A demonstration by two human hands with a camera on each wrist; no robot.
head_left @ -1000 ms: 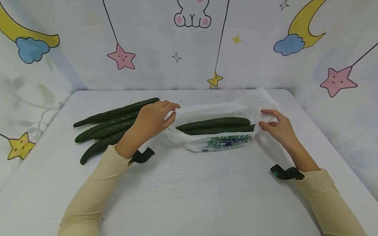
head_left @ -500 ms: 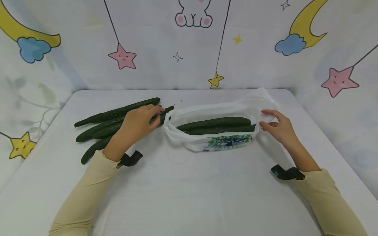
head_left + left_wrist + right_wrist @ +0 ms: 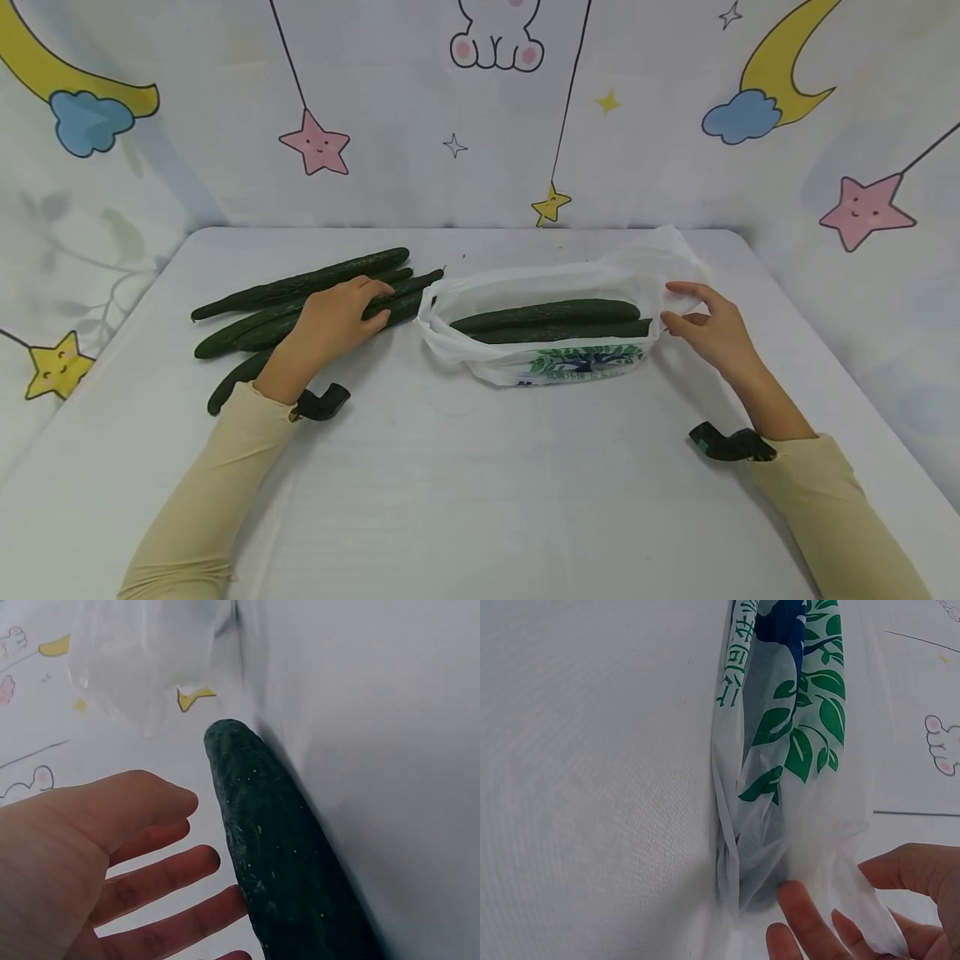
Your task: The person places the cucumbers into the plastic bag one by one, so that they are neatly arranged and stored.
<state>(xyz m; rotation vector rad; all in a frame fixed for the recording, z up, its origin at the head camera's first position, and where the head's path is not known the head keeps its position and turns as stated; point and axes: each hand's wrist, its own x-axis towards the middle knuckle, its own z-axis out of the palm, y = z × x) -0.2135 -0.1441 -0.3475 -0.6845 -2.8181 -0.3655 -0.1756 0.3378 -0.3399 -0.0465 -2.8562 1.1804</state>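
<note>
My left hand (image 3: 330, 321) is over the loose cucumbers (image 3: 300, 285) on the left of the table. In the left wrist view its fingers are spread, fingertips right beside a dark green cucumber (image 3: 277, 855), with nothing gripped. The white plastic bag (image 3: 487, 371), printed with a green and blue tree, lies on its side with its mouth gaping. Cucumbers (image 3: 547, 315) rest inside it, side by side. At the bag's right end, my right hand (image 3: 708, 329) pinches the thin plastic between thumb and fingers; the right wrist view shows the film (image 3: 866, 900) running between them.
A white cloth covers the table (image 3: 465, 492), backed by a patterned sheet (image 3: 405, 100) with moons and stars. Tips of the loose cucumbers reach close to the bag's left end. Black wrist cameras (image 3: 727, 442) stick out from both sleeves.
My left hand has drawn back leftward from the bag's left opening to above the loose cucumbers, uncovering their right tips. The right hand keeps its place at the bag.
</note>
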